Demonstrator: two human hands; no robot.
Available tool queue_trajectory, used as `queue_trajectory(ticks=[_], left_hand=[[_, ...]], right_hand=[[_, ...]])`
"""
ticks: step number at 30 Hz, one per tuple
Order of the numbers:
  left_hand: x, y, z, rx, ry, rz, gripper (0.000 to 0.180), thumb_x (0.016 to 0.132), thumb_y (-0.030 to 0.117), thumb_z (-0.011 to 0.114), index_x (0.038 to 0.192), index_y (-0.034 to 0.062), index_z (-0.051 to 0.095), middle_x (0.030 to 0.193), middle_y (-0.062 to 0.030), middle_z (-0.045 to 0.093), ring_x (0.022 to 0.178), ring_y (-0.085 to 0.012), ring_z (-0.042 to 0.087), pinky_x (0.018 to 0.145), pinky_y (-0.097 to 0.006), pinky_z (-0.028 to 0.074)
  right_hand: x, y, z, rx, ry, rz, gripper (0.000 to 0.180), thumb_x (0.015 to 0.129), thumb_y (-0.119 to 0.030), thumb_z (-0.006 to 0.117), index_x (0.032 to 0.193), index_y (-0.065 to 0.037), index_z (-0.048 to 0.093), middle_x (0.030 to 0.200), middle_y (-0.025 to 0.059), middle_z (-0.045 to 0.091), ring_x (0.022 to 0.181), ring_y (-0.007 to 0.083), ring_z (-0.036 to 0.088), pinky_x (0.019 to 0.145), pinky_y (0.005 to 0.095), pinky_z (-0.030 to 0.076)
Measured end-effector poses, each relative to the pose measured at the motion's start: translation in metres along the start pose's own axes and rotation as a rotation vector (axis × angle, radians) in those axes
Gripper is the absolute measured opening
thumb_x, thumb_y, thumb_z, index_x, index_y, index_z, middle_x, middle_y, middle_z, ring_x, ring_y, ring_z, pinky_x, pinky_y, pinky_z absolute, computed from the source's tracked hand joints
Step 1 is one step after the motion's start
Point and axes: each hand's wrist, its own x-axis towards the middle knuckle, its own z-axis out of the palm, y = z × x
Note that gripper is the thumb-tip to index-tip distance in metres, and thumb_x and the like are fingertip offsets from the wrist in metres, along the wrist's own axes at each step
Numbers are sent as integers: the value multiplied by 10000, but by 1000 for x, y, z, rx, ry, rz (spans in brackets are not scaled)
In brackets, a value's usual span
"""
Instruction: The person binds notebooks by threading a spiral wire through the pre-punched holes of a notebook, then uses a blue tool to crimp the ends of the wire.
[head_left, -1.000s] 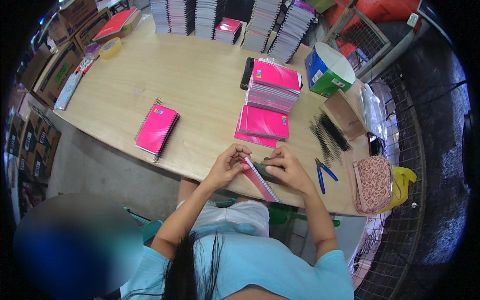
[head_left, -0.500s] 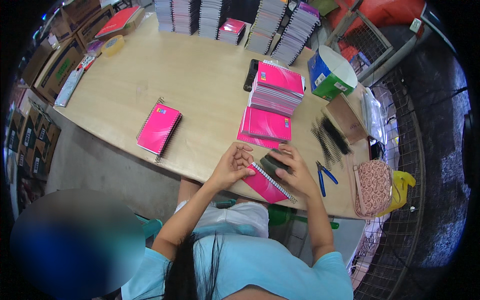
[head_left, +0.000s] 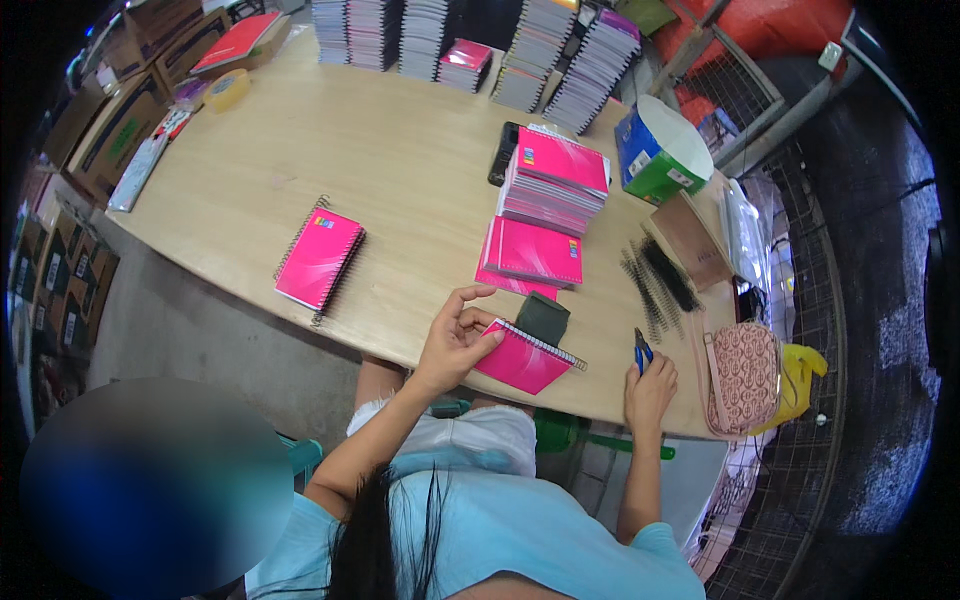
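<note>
My left hand (head_left: 457,345) pinches the upper left corner of a pink notebook (head_left: 525,362) at the table's front edge. A wire coil (head_left: 577,363) runs along its top edge and sticks out past the right end. Just behind it sits a dark green block (head_left: 543,320). To the right, my right hand (head_left: 651,390) is closed round the handles of blue-handled pliers (head_left: 641,352), whose jaws point away from me. Beyond the block lie loose pink notebooks (head_left: 535,248) and a taller pink stack (head_left: 560,165).
Spiral-bound pink notebooks (head_left: 318,260) lie at the left. Black coils (head_left: 665,275) lie beside a cardboard box (head_left: 692,240) at the right, with a patterned pouch (head_left: 747,378) nearer me. Tall notebook stacks (head_left: 375,35) line the far edge; a blue-green carton (head_left: 660,160) stands far right.
My right hand has left the green block and moved right to the pliers, now gripping them. The block rests behind the notebook, which my left hand still holds, tilted a little differently.
</note>
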Motion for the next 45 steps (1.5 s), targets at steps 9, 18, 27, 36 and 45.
queue_trajectory(ticks=[9, 18, 27, 36, 45], left_hand=[[-5, 13, 6, 80, 59, 25, 658, 891, -75, 666, 1466, 19, 361, 1062, -127, 680, 930, -127, 661, 840, -256, 558], [-8, 17, 11, 123, 75, -36, 691, 883, -66, 675, 1494, 20, 365, 972, -130, 715, 925, -135, 685, 812, -267, 567], [-11, 19, 9, 115, 77, -83, 708, 876, -73, 677, 1497, 23, 350, 943, -117, 711, 865, -127, 689, 777, -257, 568], [-11, 18, 12, 206, 89, -129, 744, 845, -91, 694, 1491, 33, 346, 912, -107, 706, 838, -131, 689, 760, -257, 571], [-12, 20, 16, 265, 141, -114, 684, 844, -87, 695, 1448, 24, 394, 893, -103, 705, 834, -130, 682, 770, -262, 563]], right_hand=[[13, -71, -67, 571, 59, -293, 455, 956, -242, 614, 1333, 0, 533, 1235, 235, 518, 1093, 403, 553, 950, 464, 454], [43, -148, -138, 340, 120, -984, 552, 704, -196, 787, 1236, -119, 660, 1119, 69, 620, 1073, 278, 595, 1088, 487, 391], [60, -173, -146, 8, 315, -1346, 332, 839, -221, 619, 1146, -127, 704, 1086, 31, 631, 1045, 190, 603, 1102, 457, 382], [56, -174, -152, 49, 307, -1295, 273, 855, -185, 622, 1100, -113, 717, 1010, 25, 638, 963, 173, 623, 1077, 436, 403], [52, -172, -135, 84, 191, -1251, 306, 815, -218, 701, 1087, -81, 725, 993, 38, 655, 941, 198, 648, 940, 445, 500]])
